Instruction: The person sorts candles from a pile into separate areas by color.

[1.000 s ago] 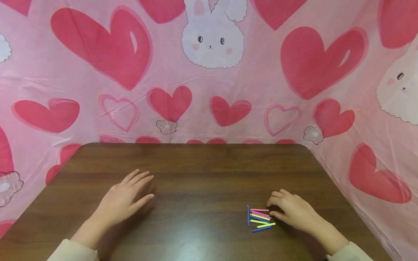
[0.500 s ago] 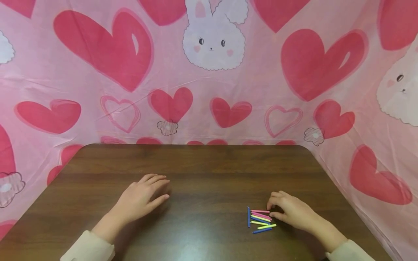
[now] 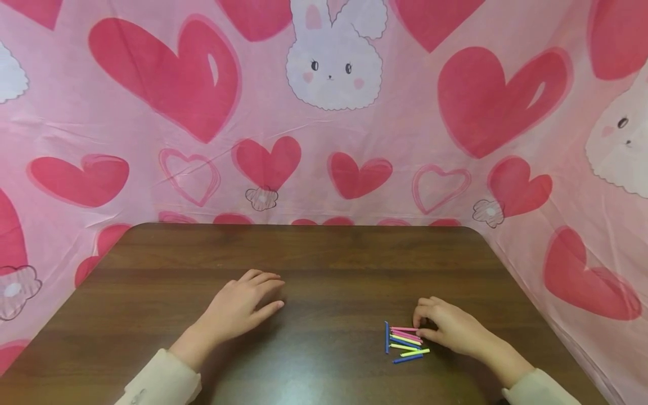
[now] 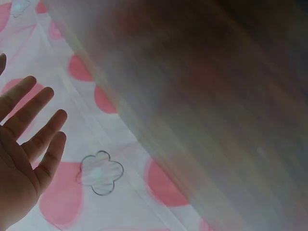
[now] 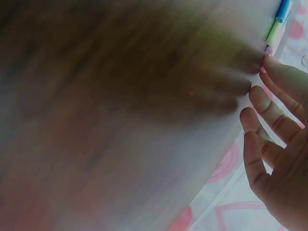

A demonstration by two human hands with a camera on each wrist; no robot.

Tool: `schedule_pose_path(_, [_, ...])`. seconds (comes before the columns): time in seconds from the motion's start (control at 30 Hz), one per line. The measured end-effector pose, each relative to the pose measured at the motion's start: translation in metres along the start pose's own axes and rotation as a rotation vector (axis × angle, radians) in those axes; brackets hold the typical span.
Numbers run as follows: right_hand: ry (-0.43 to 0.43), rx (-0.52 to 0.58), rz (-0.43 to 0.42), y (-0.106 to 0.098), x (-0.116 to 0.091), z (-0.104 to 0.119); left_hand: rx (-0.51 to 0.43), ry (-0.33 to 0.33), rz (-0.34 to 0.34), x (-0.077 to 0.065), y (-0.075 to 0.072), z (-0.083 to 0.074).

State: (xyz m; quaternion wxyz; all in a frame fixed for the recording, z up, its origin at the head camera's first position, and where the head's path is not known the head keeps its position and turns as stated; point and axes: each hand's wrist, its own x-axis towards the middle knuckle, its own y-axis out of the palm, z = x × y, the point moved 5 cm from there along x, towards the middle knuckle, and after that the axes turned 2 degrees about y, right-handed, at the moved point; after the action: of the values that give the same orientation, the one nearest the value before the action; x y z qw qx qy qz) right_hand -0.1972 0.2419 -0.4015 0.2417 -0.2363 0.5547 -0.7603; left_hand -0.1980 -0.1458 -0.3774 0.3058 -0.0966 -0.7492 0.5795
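Several thin, short sticks in pink, yellow and blue lie in a loose cluster on the brown table in the head view. One blue stick [image 3: 387,337] lies crosswise at the cluster's left side; a yellow stick [image 3: 415,353] rests near the front. My right hand [image 3: 453,326] is at the cluster's right, with curled fingertips and thumb pinching the right end of the topmost pink stick [image 3: 404,329]. The right wrist view shows that pink end at the thumb tip. My left hand [image 3: 240,304] hovers over or rests on the table, fingers extended, holding nothing.
The dark wooden table [image 3: 314,253] has rounded far corners. A pink cloth [image 3: 395,124] with hearts and rabbit faces hangs behind and beside it. Bare tabletop lies between my left hand and the sticks.
My left hand has moved to the right across the table. My right hand has stayed by the sticks, its fingertips closing slightly at the pink stick's end.
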Motion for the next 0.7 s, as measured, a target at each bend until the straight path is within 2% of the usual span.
schedule_pose_path(0.17, [0.016,0.053,0.026,0.002,0.002,-0.003,-0.019,0.033,0.009,0.007,0.007,-0.009])
schedule_pose_path(0.37, [0.032,0.176,0.054,0.004,0.004,-0.01,-0.043,0.065,0.03,0.016,0.012,-0.021])
schedule_pose_path(0.53, [-0.009,0.237,0.024,0.005,0.004,-0.013,-0.058,0.078,0.051,0.02,0.016,-0.027])
schedule_pose_path(0.7, [-0.026,0.286,0.031,0.005,0.005,-0.015,-0.057,0.101,0.073,0.023,0.019,-0.033])
